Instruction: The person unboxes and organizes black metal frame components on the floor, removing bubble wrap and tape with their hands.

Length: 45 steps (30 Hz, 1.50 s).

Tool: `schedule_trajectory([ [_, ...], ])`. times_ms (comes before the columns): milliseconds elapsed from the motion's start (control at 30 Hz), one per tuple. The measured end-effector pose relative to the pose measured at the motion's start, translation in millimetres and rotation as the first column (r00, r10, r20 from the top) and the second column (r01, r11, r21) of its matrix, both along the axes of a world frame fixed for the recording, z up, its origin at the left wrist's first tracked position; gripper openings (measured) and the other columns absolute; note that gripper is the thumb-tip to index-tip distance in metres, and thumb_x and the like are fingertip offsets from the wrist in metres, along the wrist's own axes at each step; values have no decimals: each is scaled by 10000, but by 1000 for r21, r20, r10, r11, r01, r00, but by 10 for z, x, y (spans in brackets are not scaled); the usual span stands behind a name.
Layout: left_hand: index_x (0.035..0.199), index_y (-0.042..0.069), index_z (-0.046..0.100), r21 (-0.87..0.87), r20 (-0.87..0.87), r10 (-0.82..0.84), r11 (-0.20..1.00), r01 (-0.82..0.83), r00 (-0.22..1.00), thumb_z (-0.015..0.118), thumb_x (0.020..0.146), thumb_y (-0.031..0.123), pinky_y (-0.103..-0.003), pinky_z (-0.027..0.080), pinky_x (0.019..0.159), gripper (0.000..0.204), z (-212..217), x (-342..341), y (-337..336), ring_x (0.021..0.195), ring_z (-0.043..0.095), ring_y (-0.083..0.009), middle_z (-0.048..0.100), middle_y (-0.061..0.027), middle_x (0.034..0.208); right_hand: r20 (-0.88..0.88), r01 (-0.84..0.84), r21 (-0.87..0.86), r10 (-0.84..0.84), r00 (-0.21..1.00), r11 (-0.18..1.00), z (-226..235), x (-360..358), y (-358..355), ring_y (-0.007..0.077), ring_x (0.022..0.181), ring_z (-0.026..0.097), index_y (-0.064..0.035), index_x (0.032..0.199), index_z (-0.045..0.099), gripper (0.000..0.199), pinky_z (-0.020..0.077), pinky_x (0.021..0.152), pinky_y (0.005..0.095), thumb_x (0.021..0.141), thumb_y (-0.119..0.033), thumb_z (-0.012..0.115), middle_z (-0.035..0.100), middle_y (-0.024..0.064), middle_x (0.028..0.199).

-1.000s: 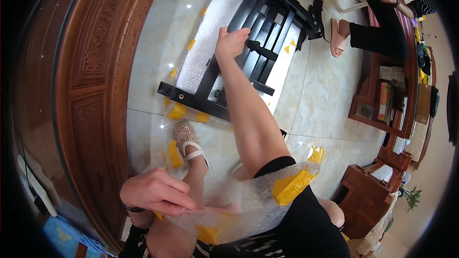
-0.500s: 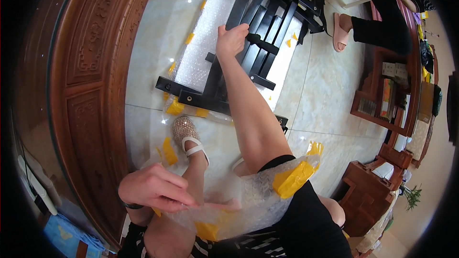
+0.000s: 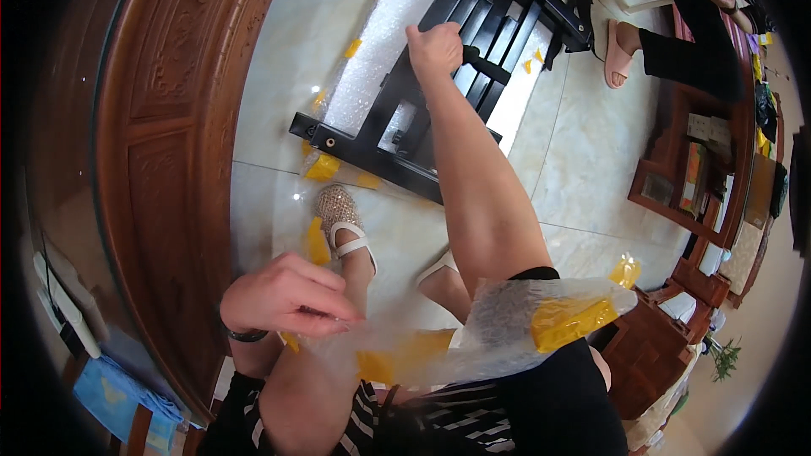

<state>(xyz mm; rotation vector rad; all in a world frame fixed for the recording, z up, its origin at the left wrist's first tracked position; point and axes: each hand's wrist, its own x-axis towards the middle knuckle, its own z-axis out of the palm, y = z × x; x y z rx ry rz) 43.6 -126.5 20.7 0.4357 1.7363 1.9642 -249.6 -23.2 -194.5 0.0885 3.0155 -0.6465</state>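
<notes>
The floor (image 3: 583,160) is of pale glossy tiles, with a carved wooden cabinet (image 3: 177,143) on the person's left side. On the tiles lies a black frame (image 3: 422,110) of slats, with bubble wrap (image 3: 380,51) under it and yellow tape pieces (image 3: 323,167) near its closer end.

The right hand (image 3: 435,49) reaches far forward and is closed around a black bar of the frame, thumb side toward the wrap. The left hand (image 3: 287,295) is close to the body, just over the knee. Its fingers are bent together and pinch the edge of a bubble wrap sheet (image 3: 507,333), which has wide yellow tape on it and stretches to the right of this hand, across the lap. A sandal (image 3: 342,219) is on the foot just beyond the left hand. Far behind the right hand, another person's foot (image 3: 617,51) in a pink slipper stands on the tiles.
</notes>
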Motion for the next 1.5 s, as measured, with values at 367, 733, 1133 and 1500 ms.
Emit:
schedule_trajectory([
  [367, 940, 34, 700, -18, 9, 41, 999, -41, 999, 666, 802, 56, -285, 447, 544, 144, -64, 12, 42, 618, 569, -189, 579, -51, 733, 65, -79, 19, 77, 995, 997, 17, -84, 171, 376, 932, 641, 95, 1023, 499, 651, 515, 829, 411, 674, -413, 709, 642, 250, 987],
  [733, 975, 5, 666, -94, 162, 139, 988, -125, 977, 596, 878, 68, -270, 511, 592, 135, -90, -37, 205, 633, 667, -197, 665, -82, 695, 147, -151, -28, 154, 977, 988, 25, -133, 317, 390, 922, 639, 84, 1015, 464, 772, 521, 816, 427, 666, -531, 772, 633, 260, 979],
  [1133, 960, 27, 620, -169, 415, 132, 983, -66, 900, 492, 952, 139, -282, 496, 569, 170, -376, -235, 632, 584, 650, -170, 640, -68, 636, 641, 187, -767, 713, 285, 614, 788, 90, 1911, 239, 1054, 613, 11, 1206, 529, 847, 512, 868, 402, 860, -735, 322, 614, 212, 1126],
  [1500, 990, 34, 595, -563, -102, 89, 816, -131, 991, 516, 906, 119, -353, 488, 599, 143, -794, -746, 1400, 683, 624, -271, 633, -152, 773, 613, 439, -784, 661, 434, 439, 1475, 1018, 3392, 182, 899, 636, -9, 1171, 571, 543, 514, 796, 294, 752, -290, 771, 649, 87, 994],
])
